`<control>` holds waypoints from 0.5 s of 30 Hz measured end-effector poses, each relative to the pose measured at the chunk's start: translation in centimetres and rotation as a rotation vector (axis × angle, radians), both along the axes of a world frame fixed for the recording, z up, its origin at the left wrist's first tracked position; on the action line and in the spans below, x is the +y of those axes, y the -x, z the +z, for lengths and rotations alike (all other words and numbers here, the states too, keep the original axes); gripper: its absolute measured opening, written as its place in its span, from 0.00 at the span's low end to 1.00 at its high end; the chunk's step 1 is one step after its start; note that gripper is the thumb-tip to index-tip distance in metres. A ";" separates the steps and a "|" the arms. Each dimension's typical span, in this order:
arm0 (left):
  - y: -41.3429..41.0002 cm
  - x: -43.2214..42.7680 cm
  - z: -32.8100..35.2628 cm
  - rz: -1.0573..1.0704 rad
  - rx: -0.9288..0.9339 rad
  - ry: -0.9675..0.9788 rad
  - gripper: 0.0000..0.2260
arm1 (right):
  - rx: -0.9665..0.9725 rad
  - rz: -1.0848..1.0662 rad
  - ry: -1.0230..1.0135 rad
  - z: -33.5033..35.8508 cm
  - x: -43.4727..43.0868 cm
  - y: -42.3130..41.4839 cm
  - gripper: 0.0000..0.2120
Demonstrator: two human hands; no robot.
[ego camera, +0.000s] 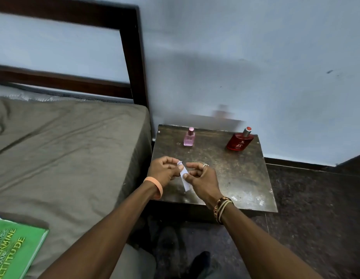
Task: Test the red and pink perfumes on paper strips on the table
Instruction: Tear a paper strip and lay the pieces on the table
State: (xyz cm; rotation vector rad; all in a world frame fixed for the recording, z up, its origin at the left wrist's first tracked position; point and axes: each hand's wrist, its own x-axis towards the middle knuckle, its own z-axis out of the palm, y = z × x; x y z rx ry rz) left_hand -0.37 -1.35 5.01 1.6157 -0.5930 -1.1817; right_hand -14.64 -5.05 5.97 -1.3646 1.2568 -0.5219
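L hand (165, 170): pinching strip (184, 176) top, over table (245, 178) front.
R hand (201, 178): pinching strip middle, prob. readying it.
Pink bottle (189, 137), red bottle (240, 139): standing at table back, within reach.

- dim, flat indoor light with a bluish cast.
- soft broad shadow on the wall (205, 77) above the table (245, 178), whose top shows a dull sheen.
- motion smear throughout; edges bend from the wide lens.
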 end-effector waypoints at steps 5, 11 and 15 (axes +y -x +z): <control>1.7 1.6 6.0 -0.024 0.178 0.038 0.11 | -0.112 -0.025 -0.078 5.4 1.4 2.6 0.15; 3.2 3.4 11.1 -0.134 0.166 0.063 0.08 | -0.088 0.029 -0.029 11.1 3.5 6.0 0.14; 4.7 5.1 13.3 -0.206 0.149 0.077 0.08 | -0.108 0.073 -0.010 13.5 4.9 7.7 0.13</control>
